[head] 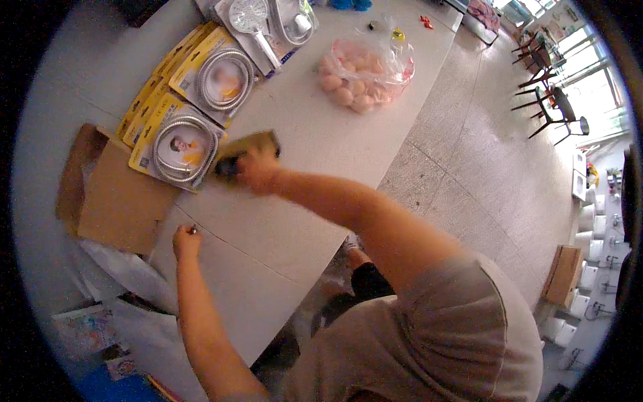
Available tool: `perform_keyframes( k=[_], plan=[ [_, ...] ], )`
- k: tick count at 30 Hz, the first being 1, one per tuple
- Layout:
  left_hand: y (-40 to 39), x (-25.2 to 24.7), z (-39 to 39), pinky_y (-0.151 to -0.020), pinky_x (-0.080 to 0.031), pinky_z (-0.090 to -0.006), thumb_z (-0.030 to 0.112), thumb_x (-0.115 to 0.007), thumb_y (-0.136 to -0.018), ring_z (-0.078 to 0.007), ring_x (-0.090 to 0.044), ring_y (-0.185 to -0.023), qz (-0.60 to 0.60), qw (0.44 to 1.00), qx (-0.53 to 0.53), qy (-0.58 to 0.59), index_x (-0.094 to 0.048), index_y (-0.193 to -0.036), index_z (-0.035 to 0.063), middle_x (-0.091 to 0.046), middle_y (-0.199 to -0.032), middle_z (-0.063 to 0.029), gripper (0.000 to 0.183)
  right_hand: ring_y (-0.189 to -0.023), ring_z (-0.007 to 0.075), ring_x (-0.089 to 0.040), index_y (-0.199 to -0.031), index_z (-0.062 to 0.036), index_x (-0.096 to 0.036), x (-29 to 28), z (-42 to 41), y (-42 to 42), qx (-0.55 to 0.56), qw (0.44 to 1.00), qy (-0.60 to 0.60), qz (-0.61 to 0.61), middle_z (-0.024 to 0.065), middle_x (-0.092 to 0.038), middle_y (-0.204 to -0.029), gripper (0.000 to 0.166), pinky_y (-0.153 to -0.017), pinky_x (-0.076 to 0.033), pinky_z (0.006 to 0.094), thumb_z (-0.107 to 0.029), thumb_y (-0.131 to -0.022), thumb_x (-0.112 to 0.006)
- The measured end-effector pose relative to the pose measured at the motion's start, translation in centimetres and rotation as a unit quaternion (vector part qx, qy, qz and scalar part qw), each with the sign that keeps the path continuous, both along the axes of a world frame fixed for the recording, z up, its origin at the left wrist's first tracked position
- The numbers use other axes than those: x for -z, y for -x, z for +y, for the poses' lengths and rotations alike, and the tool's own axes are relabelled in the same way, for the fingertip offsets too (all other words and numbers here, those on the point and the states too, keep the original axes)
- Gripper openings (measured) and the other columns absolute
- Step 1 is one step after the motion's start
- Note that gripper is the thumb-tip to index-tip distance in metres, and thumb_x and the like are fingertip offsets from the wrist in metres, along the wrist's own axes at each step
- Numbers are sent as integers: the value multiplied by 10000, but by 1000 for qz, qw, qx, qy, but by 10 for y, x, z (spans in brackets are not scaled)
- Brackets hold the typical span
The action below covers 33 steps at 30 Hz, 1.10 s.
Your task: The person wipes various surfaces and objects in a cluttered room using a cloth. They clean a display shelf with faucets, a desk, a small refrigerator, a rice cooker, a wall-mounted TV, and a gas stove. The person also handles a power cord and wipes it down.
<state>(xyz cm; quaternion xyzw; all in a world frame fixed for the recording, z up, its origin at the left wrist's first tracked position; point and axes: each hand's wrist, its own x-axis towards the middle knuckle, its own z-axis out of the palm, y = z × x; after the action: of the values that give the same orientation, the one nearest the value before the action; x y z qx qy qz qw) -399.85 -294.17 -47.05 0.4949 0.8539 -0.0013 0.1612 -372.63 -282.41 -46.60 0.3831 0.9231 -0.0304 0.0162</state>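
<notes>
My right hand (258,171), blurred by motion, grips a yellowish pack with dark parts (261,140) over the table, just right of the packaged metal shower hoses. What the pack contains is too blurred to tell. My left hand (187,242) is closed around a small dark metallic item (192,229) at the near edge of a cardboard box (123,196). Coiled silver shower hoses on yellow cards (185,148) lie in overlapping rows, the nearest partly over the box. Above them, a second hose pack (224,80) rests beside a packaged hand shower head (250,17).
A clear plastic bag of eggs (361,75) stands on the white table (321,145). Beyond it lie a yellow tape roll (398,34) and small red pieces (426,22). White plastic sheeting (125,266) lies at the left; chairs (552,108) stand across the floor.
</notes>
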Motion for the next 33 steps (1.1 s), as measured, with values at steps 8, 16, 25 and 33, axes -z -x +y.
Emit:
perform_keyframes(
  k=[8, 16, 25, 33],
  plan=[
    [-7, 12, -24, -774, -468, -375, 122, -631, -717, -297, -586, -888, -20, 996, 8, -91, -591, -952, 37, -615, -933, -154, 254, -1057, 308, -447, -1101, -177, -569, -4, 29, -159, 279, 959, 51, -29, 135, -485, -1105, 338, -772, -454, 417, -242, -771, -538],
    [-12, 25, -26, -884, -426, -403, 135, -644, -700, -326, -501, -1038, 5, 997, -16, -76, -496, -1147, 55, -489, -1173, -185, 477, -1026, 255, -442, -973, -184, -620, -16, -184, -163, -96, 984, 149, -13, 47, -499, -1092, 221, -760, -415, 427, -282, -793, -539],
    [-38, -2, -45, -1004, -307, -469, 272, -701, -692, -330, -286, -1280, 174, 984, -25, -28, -391, -1305, 118, -344, -1353, -198, 704, -904, 327, -567, -1011, -114, -634, 3, -37, -387, 407, 906, 21, 115, 153, -554, -986, 261, -712, -491, 449, -163, -763, -572],
    [-153, -19, -23, -1003, -276, -446, 231, -701, -722, -358, -235, -1277, -3, 989, 128, -78, -385, -1302, 98, -259, -1360, -234, 674, -840, 299, -537, -783, -134, -645, -7, -116, -269, 249, 931, 68, 258, 108, -553, -849, 113, -669, -456, 451, -136, -686, -587]
  ],
)
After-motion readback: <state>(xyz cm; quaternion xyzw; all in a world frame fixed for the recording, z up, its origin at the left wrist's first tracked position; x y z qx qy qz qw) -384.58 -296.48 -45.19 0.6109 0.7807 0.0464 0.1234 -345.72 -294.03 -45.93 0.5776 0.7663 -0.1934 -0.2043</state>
